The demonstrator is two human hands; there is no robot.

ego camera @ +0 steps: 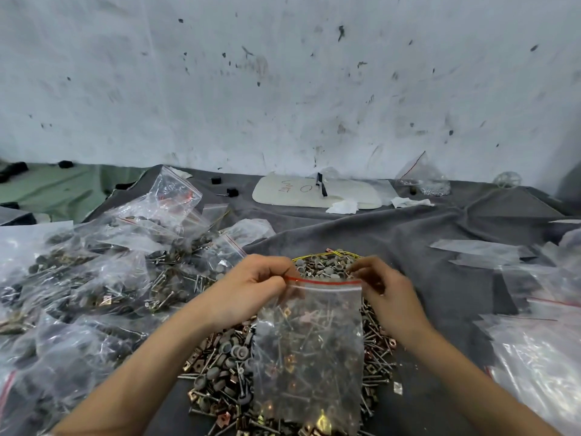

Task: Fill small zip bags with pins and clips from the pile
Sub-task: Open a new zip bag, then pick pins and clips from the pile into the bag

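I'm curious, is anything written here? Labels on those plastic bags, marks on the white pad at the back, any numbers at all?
"O": a dark hand-drawn ring or letter on the white pad.
Red handwriting left of it on the same pad: too scrawled to read.
On the zip bag pinched by the left hand and right hand: no print, only a red seal line.
On the filled bags: no labels visible.

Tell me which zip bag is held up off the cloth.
The centre bag over the loose pile, pinched at its red zip strip by the left grip and right grip. The filled bags left and empty bags right lie down.
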